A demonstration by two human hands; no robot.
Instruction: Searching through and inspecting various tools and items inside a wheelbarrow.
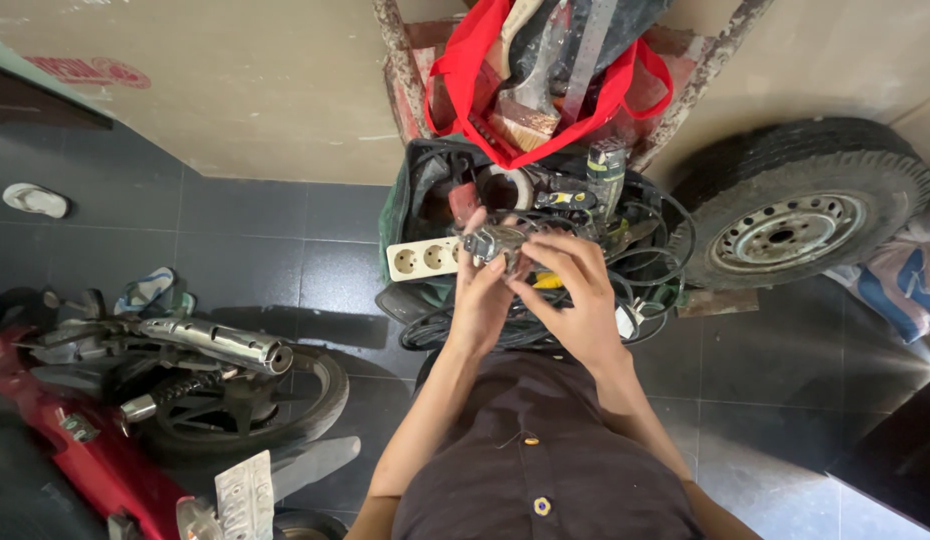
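Both hands are raised in front of the chest, holding 1 small grey metal part [493,241] between them. The left hand [482,290] has its fingers curled closed around the part's underside; the right hand [575,290] pinches it from the right with bent fingertips. The part sits directly above an open dark tool bag [425,190] (filled with black cables and tools). A white power strip [423,258] lies at the bag's left edge. A red bag [465,70] stands behind; 1 car wheel [795,215] rests to the right.
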